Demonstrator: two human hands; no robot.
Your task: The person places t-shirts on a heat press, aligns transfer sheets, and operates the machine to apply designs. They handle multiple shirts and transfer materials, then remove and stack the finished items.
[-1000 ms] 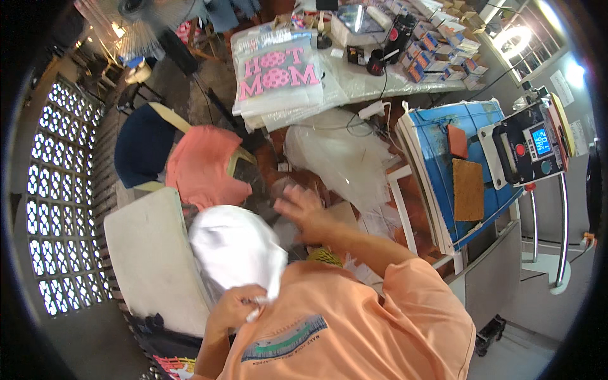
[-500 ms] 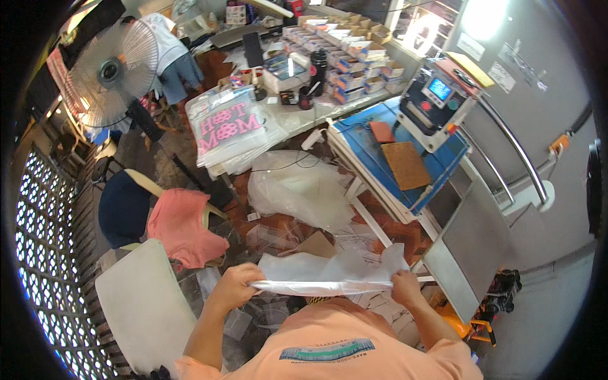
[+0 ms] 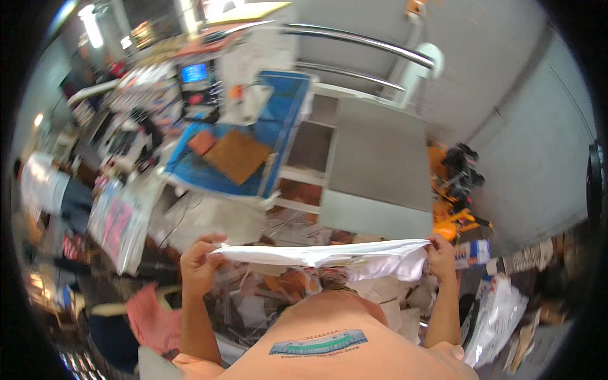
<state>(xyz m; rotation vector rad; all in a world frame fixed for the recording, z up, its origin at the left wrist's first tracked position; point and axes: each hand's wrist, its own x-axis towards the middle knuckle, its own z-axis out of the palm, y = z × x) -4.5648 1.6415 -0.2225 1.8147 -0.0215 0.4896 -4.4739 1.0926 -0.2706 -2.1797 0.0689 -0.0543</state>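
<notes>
A white cloth point(image 3: 304, 255) hangs stretched sideways in front of my chest. My left hand point(image 3: 200, 265) is closed on one upper corner. At the other corner, my right hand point(image 3: 443, 259) grips the edge, with fabric drooping beside it. The upper edge runs almost straight from hand to hand. Beyond the cloth lies the flat grey plate point(image 3: 380, 152) of a heat press, whose near end is pale. The cloth is held clear of this plate. Motion blur hides the finer detail of what is on the fabric.
Left of the plate, a blue-topped table point(image 3: 278, 120) carries a brown board point(image 3: 237, 156), a small reddish block point(image 3: 202, 142) and a control box with a lit screen point(image 3: 194, 73). Metal rails point(image 3: 361, 45) run along the grey wall. Plastic bags point(image 3: 497, 320) lie at the right; a person point(image 3: 47, 183) is far left.
My view has swung right, bringing the grey plate ahead of me. Both hands still hold the white cloth, which has turned along with me and is now pulled wider.
</notes>
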